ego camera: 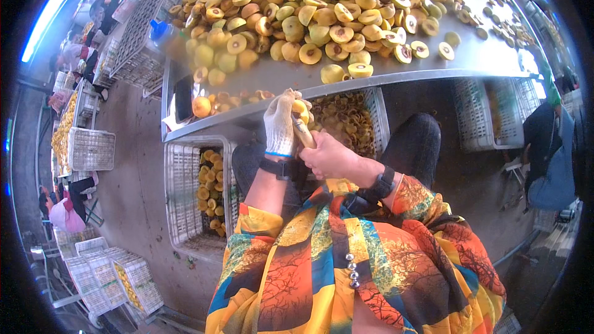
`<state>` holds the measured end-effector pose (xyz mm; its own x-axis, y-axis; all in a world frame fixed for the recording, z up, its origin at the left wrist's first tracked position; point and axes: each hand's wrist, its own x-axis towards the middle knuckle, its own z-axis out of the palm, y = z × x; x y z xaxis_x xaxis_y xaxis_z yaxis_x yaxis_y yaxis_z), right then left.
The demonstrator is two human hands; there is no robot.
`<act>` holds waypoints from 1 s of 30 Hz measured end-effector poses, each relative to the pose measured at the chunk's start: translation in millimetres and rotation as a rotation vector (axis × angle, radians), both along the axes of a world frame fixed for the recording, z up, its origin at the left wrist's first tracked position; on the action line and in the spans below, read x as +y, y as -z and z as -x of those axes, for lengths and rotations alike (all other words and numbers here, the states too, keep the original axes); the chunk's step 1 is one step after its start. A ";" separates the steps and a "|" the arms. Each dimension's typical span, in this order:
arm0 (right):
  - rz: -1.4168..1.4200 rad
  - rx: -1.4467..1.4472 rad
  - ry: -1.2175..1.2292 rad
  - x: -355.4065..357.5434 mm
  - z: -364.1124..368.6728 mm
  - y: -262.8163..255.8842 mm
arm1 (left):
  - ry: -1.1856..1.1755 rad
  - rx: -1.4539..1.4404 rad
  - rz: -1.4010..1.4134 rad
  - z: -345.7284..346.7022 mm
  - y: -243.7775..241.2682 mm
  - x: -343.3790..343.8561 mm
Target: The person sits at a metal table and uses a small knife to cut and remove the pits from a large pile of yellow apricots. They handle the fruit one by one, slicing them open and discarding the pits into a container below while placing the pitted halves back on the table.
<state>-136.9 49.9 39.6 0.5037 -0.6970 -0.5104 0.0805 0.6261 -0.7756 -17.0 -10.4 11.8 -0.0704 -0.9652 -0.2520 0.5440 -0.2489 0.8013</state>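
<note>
My left hand (281,123), in a white knitted glove, holds a yellow halved fruit (300,110) just off the front edge of a metal table (417,73). Bare, my right hand (327,154) grips the wooden handle of a small tool (303,133); its metal end touches the fruit, and the tip is hidden. Beyond both hands lies a large heap of halved fruit (320,23), many with brown centres showing. Under the table edge, a white plastic crate (379,118) holds brown and yellow fruit scraps (345,118).
Left of my legs stands a white crate (178,195) with yellow fruit halves (211,190). A dark phone (184,98) and a blue-capped bottle (162,35) are at the table's left end. A person (550,148) sits at right beside another crate (487,111); more people work far left.
</note>
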 end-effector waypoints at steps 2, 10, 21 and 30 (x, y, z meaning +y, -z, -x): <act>-0.022 -0.043 -0.047 -0.8 0.6 4.8 | 0.035 -0.038 -0.024 -3.1 -2.1 3.1; 0.068 -0.311 -0.281 -6.9 16.8 35.6 | -0.268 0.132 -0.117 -86.8 7.2 -8.1; 1.072 0.875 -0.308 -8.3 45.3 138.1 | -0.210 -2.076 0.627 -83.6 -29.8 -68.8; 0.705 0.948 0.147 3.6 101.0 69.6 | 0.180 -2.429 0.322 74.2 18.5 -153.9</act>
